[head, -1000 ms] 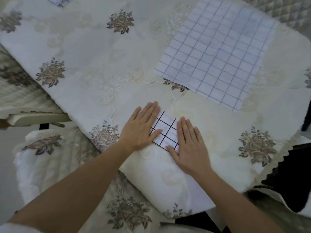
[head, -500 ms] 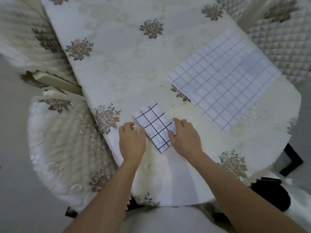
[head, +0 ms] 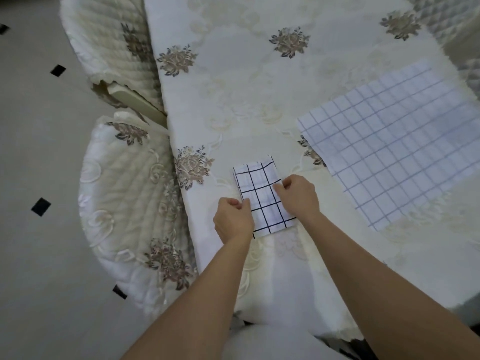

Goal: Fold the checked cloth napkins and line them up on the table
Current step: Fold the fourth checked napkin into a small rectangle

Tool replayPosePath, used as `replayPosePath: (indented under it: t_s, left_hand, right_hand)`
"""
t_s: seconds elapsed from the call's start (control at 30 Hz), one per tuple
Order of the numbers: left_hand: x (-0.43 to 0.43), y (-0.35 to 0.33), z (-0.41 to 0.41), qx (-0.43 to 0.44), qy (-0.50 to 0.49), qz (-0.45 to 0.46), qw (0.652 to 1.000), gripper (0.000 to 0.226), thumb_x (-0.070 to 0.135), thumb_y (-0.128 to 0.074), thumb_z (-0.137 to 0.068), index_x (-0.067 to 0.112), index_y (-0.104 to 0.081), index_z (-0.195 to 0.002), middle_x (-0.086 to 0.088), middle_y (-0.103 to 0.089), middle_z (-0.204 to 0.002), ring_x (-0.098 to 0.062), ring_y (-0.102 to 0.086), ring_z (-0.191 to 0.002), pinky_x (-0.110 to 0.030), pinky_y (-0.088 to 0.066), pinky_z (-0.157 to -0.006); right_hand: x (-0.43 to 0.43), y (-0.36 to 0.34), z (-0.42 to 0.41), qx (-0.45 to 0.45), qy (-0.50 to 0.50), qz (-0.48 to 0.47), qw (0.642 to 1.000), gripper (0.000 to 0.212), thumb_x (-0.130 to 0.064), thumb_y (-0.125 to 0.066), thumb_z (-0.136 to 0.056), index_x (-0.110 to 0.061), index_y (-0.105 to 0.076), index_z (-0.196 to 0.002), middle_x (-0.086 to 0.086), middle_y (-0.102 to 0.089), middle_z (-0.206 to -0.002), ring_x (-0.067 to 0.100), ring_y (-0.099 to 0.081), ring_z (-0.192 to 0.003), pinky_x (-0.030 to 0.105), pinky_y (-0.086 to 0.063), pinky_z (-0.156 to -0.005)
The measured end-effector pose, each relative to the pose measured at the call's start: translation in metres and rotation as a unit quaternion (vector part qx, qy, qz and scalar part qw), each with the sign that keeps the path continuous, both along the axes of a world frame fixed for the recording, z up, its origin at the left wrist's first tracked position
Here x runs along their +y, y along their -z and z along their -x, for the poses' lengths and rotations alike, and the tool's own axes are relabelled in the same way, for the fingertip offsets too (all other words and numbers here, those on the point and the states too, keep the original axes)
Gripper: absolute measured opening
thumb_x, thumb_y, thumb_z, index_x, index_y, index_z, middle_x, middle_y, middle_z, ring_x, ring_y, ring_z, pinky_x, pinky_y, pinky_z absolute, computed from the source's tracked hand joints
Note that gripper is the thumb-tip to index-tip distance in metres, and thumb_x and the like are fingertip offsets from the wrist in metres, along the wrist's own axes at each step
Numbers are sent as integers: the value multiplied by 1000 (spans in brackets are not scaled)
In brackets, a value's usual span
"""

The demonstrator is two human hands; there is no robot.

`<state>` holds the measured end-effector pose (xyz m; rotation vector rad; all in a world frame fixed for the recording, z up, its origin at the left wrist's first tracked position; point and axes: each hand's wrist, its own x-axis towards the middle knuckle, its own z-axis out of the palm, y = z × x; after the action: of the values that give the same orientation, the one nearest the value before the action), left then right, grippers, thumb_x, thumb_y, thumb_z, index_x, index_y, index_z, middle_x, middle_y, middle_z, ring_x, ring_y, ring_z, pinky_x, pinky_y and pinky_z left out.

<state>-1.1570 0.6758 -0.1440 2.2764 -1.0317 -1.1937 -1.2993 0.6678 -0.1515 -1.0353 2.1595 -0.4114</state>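
A small folded white napkin with black checks (head: 259, 193) lies near the front edge of the table (head: 259, 87). My left hand (head: 232, 220) pinches its left edge with curled fingers. On the opposite edge, my right hand (head: 298, 194) pinches the cloth between thumb and fingers. A larger white napkin with pale blue checks (head: 389, 141) lies spread flat on the right part of the table, apart from both hands.
The table wears a cream cloth with embroidered brown flowers. A quilted chair seat (head: 130, 203) stands to the left of the table, with another chair (head: 111, 48) behind it. Grey floor tiles with black diamonds lie at far left.
Both hands went from lying flat on the folded napkin to gripping its side edges. The napkin has turned and shifted slightly, and the view has swung left.
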Motion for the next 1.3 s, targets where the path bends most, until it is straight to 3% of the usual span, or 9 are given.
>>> replayPosePath:
  t_s: [0.2, 0.37, 0.5, 0.7, 0.87, 1.0, 1.13, 1.3]
  left_hand:
    - [-7, 3, 1, -27, 50, -23, 998, 18, 34, -68, -92, 18, -61, -95, 8, -62, -85, -16, -55, -83, -27, -39, -74]
    - [-7, 0, 11, -59, 100, -48, 992, 28, 31, -64, -94, 23, -52, -70, 4, -60, -77, -23, -57, -79, -29, -40, -70]
    - [-3, 7, 9, -102, 121, -14, 987, 13, 32, -62, -92, 20, -59, -92, 0, -64, -102, -23, -60, -94, -31, -39, -73]
    - [-5, 10, 7, -128, 178, 5, 976, 16, 33, -59, -95, 17, -62, -95, -1, -61, -104, -21, -58, -90, -32, -39, -70]
    - [1, 11, 4, -211, 310, 118, 919, 13, 25, -55, -99, 13, -59, -95, -2, -53, -103, -21, -51, -93, -29, -37, -71]
    - [-4, 6, 2, -101, 270, 90, 953, 12, 23, -56, -97, 14, -54, -88, 2, -60, -83, -16, -53, -76, -27, -34, -64]
    - [-12, 7, -6, 73, 153, 17, 985, 11, 24, -67, -91, 16, -59, -92, 6, -62, -82, -11, -57, -78, -22, -41, -66]
    - [-14, -4, -20, 224, 93, 5, 970, 22, 16, -70, -91, 21, -63, -111, 6, -69, -94, -9, -66, -90, -22, -51, -79]
  right_hand:
    - [7, 0, 5, -32, 1, 0, 999, 27, -27, -58, -96, -16, -50, -72, -4, -53, -68, 16, -49, -67, 33, -40, -62]
    - [18, 3, 8, -45, 21, 4, 999, 26, -29, -59, -95, -17, -55, -73, -3, -57, -66, 20, -56, -69, 33, -44, -64]
    - [32, 4, 10, -37, 35, 2, 999, 33, -35, -63, -92, -17, -55, -66, -4, -55, -59, 17, -55, -62, 28, -38, -55]
    - [43, 6, 7, -39, 62, 8, 997, 40, -38, -65, -92, -16, -55, -59, -5, -55, -56, 17, -54, -60, 29, -36, -53]
    - [48, 4, 3, -44, 59, 21, 997, 33, -34, -61, -95, -14, -61, -69, -7, -59, -61, 11, -55, -62, 27, -38, -54]
    - [52, 5, 3, -49, 62, 34, 996, 40, -30, -58, -97, -15, -46, -63, -7, -47, -55, 10, -43, -55, 27, -33, -52]
    - [56, 3, 6, -90, 73, 50, 992, 39, -31, -58, -99, -14, -45, -66, -5, -44, -59, 11, -38, -56, 22, -31, -54]
    - [58, -6, 3, -173, 90, 101, 976, 32, -33, -53, -101, -11, -52, -78, -9, -43, -64, 8, -37, -59, 21, -33, -58]
